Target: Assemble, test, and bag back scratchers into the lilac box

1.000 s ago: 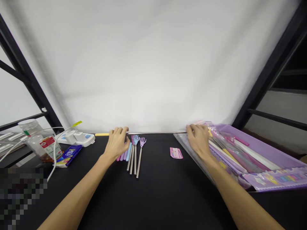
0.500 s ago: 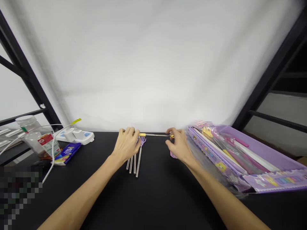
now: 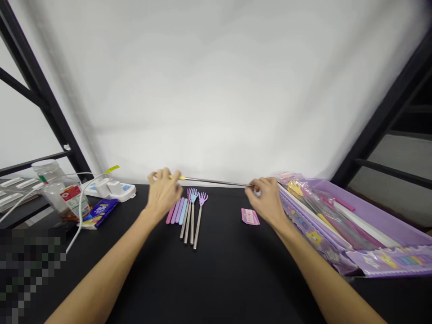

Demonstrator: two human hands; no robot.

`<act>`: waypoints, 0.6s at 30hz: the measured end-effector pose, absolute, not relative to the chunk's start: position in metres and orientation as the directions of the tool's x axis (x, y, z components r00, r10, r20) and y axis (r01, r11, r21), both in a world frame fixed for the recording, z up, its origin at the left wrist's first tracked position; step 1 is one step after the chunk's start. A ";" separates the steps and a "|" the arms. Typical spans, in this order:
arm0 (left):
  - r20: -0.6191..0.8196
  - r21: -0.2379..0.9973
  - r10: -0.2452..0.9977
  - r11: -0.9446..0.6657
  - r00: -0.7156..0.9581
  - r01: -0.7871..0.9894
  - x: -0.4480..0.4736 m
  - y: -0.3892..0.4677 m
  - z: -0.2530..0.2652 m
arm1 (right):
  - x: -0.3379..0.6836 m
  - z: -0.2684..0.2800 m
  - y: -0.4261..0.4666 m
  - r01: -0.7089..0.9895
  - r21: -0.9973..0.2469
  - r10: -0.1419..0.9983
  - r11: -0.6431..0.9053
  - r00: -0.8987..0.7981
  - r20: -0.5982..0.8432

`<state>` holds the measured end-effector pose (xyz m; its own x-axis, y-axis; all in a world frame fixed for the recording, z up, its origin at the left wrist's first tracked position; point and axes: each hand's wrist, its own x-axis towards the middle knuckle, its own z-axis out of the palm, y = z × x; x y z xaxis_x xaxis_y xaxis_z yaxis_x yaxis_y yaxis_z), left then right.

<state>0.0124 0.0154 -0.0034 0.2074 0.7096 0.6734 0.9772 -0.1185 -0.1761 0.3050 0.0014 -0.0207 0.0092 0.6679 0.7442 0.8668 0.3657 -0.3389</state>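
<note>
A metal rod (image 3: 218, 182) stretches between my hands above the far part of the table, tilting slightly down to the right. My left hand (image 3: 164, 192) is closed around its yellow handle (image 3: 182, 178). The fingers of my right hand (image 3: 265, 198) grip the rod's other end and hide it; it looks like a back scratcher. Between my hands lie several metal back scratchers with small claw heads, a purple one (image 3: 199, 220) rightmost and a blue one (image 3: 192, 211) beside it. Loose coloured handles, among them a light blue one (image 3: 183, 211) and a pink one (image 3: 171, 214), lie just left of them.
A pink card (image 3: 250, 216) lies below my right hand. On the right stands a purple display box (image 3: 364, 207) holding wrapped back scratchers. At left are a power strip (image 3: 124, 192), a white cable (image 3: 81, 207), a blue packet (image 3: 100, 213) and a plastic jar (image 3: 56, 193). A white wall rises behind.
My hands have moved apart, left hand leftward and right hand rightward. More metal rod shows between them. The loose handles and the pink card have come into fuller view.
</note>
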 end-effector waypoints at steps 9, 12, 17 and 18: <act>0.650 -0.194 0.675 -0.297 0.349 0.935 0.069 -0.012 -0.022 | 0.292 -0.027 0.000 0.898 -0.337 0.697 0.283 0.049 0.715; 0.622 -0.207 0.691 -0.308 0.368 0.929 0.063 -0.007 -0.020 | 0.310 -0.026 0.003 0.904 -0.347 0.690 0.252 0.084 0.719; 0.666 -0.154 0.718 -0.133 0.202 0.979 0.009 0.018 -0.014 | 0.362 -0.025 0.013 0.900 -0.429 0.680 0.077 0.267 0.682; 0.679 -0.149 0.714 -0.093 0.170 0.984 0.001 0.020 -0.014 | 0.369 -0.026 0.014 0.900 -0.433 0.674 0.053 0.288 0.680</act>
<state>0.0008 0.0203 -0.0138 0.1704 0.7143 0.6788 0.9844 -0.0932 -0.1491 0.3691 0.0139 -0.0262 0.2880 0.6743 0.6800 0.8997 0.0527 -0.4334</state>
